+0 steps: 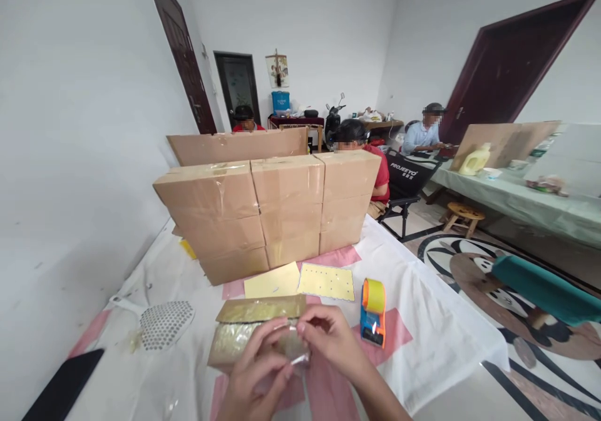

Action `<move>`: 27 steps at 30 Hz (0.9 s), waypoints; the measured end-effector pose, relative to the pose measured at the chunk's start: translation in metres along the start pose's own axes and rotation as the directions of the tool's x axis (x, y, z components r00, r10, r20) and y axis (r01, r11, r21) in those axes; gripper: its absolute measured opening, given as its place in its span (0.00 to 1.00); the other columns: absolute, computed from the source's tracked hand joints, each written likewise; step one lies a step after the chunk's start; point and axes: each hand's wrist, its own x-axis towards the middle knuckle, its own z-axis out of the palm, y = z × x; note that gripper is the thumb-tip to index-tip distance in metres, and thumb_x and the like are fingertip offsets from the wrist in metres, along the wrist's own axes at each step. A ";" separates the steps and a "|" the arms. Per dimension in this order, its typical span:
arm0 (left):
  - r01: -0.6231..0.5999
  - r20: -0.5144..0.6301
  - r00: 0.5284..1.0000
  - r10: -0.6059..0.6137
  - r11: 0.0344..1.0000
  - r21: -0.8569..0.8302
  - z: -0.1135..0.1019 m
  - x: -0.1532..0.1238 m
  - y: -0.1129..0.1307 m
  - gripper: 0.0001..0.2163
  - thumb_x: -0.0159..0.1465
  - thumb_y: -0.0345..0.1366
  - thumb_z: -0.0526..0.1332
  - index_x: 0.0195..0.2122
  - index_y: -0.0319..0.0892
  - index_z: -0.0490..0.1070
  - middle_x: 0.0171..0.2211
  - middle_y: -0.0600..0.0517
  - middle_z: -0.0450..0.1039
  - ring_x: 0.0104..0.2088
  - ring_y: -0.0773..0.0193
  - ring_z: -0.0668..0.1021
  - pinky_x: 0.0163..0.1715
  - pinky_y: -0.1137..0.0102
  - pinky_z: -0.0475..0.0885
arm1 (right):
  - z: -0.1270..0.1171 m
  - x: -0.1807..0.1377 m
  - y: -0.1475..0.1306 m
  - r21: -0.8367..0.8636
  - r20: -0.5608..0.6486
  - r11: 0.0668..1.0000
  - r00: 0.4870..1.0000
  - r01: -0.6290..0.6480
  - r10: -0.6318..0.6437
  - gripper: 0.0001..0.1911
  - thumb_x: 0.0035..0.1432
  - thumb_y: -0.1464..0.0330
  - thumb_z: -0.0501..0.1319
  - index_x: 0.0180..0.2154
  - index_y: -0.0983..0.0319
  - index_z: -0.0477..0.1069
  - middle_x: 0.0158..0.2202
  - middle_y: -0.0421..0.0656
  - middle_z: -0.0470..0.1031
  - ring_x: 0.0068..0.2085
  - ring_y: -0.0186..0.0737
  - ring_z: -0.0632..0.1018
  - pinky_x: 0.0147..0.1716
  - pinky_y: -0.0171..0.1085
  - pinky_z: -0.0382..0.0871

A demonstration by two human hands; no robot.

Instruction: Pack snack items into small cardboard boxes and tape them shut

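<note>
A small cardboard box (235,341) wrapped in shiny tape lies on the table in front of me, one flap raised along its far side. Over its right end, my left hand (260,368) curls with thumb and fingers around a piece of clear, glossy film (299,359). My right hand (331,333) pinches at the same film from the right, thumb against forefinger. Whether the film is loose or stuck to the box I cannot tell, as the fingers cover part of it. An orange and blue tape dispenser (373,313) with a yellow roll stands to the right.
Stacked cardboard boxes (272,211) form a wall across the table. Before them lie a blank yellow sheet (270,283) and a dotted yellow card (326,281). A white perforated fly swatter (166,325) and a black flat object (63,386) are at left. Other people sit beyond.
</note>
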 end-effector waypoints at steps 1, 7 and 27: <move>0.041 -0.009 0.999 -0.041 0.999 0.013 -0.006 0.002 0.002 0.14 0.69 0.41 0.60 0.29 0.46 0.80 0.55 0.42 0.76 0.50 0.54 0.81 0.52 0.62 0.77 | 0.002 0.002 -0.005 -0.064 -0.010 0.996 0.998 0.056 -0.057 0.15 0.58 0.57 0.68 0.25 0.60 0.77 0.22 0.39 0.73 0.25 0.35 0.72 0.27 0.34 0.64; 0.476 0.002 0.877 -0.481 0.868 -0.145 -0.021 -0.001 0.010 0.14 0.66 0.48 0.61 0.37 0.43 0.80 0.16 0.56 0.70 0.17 0.66 0.72 0.21 0.73 0.69 | 0.014 0.025 -0.028 -0.344 0.033 0.908 0.969 0.239 -0.243 0.13 0.63 0.62 0.64 0.28 0.60 0.78 0.26 0.41 0.77 0.28 0.37 0.73 0.29 0.35 0.64; 0.716 0.118 0.596 -0.794 0.460 -0.525 -0.019 -0.021 -0.006 0.22 0.55 0.56 0.67 0.33 0.39 0.77 0.22 0.49 0.78 0.20 0.62 0.76 0.23 0.70 0.70 | 0.040 0.047 -0.035 -0.603 0.538 0.558 0.807 0.570 -0.243 0.15 0.71 0.66 0.56 0.34 0.58 0.79 0.28 0.42 0.78 0.31 0.40 0.74 0.38 0.40 0.63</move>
